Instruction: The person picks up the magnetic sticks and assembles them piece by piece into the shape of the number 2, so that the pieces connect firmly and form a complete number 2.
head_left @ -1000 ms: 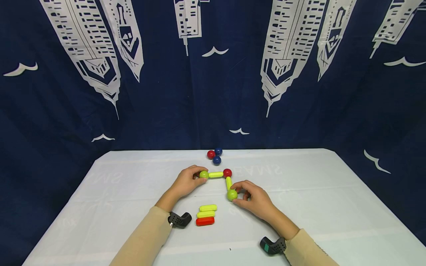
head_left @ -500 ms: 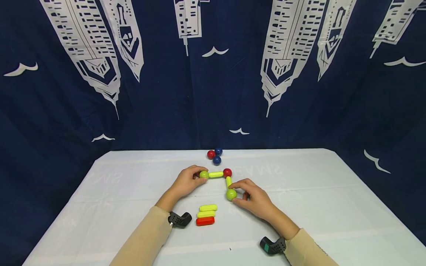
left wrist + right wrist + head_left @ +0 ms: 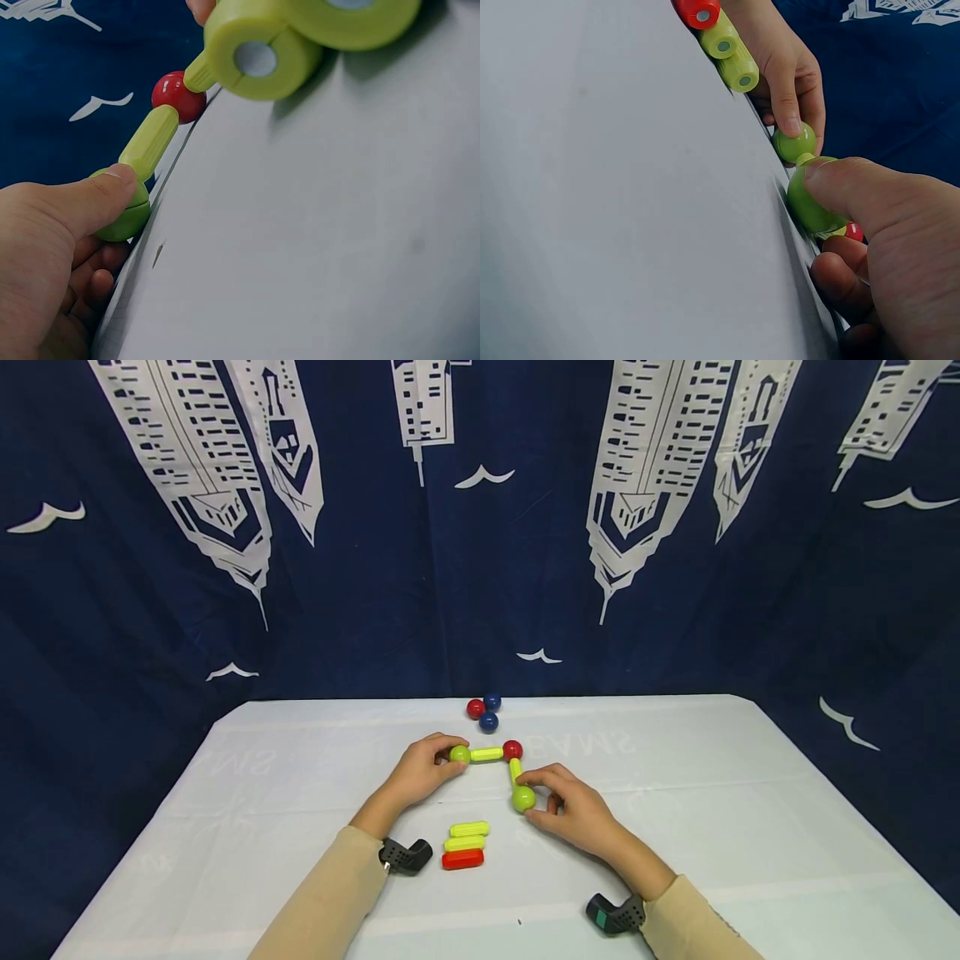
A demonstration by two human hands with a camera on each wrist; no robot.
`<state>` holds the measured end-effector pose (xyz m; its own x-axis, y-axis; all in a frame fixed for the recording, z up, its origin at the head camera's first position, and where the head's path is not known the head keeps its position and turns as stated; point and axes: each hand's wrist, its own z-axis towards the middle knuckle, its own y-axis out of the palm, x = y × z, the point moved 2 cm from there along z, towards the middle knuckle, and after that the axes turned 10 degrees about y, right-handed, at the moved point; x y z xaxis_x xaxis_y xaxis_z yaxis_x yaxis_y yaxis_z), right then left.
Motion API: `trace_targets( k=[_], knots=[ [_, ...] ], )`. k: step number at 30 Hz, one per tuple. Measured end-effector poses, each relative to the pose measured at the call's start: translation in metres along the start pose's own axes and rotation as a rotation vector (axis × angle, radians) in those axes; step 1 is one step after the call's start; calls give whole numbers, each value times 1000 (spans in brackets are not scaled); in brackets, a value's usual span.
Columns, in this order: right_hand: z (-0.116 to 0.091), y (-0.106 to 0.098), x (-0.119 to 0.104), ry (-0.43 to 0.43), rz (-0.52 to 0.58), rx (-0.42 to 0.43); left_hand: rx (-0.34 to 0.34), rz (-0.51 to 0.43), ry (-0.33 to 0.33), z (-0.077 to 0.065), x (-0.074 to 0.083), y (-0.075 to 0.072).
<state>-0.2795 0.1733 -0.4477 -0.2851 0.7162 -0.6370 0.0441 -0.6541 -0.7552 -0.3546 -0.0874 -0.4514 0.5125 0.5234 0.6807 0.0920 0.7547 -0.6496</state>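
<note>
An L-shaped chain of balls and rods lies on the white table. At its corner is a red ball (image 3: 512,751), joined to two yellow-green rods, one running left (image 3: 487,754) and one toward the viewer. My left hand (image 3: 420,770) pinches the green ball at the left end (image 3: 460,755) between thumb and fingers. The other green ball (image 3: 523,799), at the near end, is held by the thumb and index finger of my right hand (image 3: 573,808). In the right wrist view, that green ball (image 3: 814,199) sits under the thumb, and its rod is mostly hidden.
Between the forearms lie two loose yellow-green rods (image 3: 465,843) and a red rod (image 3: 462,859), side by side. A loose red ball (image 3: 476,708) and two blue balls (image 3: 489,722) cluster near the table's far edge, before a dark blue curtain (image 3: 480,568).
The right hand has shifted its green ball slightly left and then back right, with the fingertips moving a little. The left hand stays still on its ball.
</note>
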Motion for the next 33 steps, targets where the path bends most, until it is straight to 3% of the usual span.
trace_targets(
  k=[10,18,24,33],
  knots=[
    [1,0,2,1,21,2,3,3,6,1,-2,0],
    [9,-3,5,41,138,24,2,7,10,2,-3,-2],
    [23,-7,11,121,282,-12,6,12,6,2,-3,-3],
    [59,-5,13,240,315,-16,-1,18,7,1,-2,0]
  ],
)
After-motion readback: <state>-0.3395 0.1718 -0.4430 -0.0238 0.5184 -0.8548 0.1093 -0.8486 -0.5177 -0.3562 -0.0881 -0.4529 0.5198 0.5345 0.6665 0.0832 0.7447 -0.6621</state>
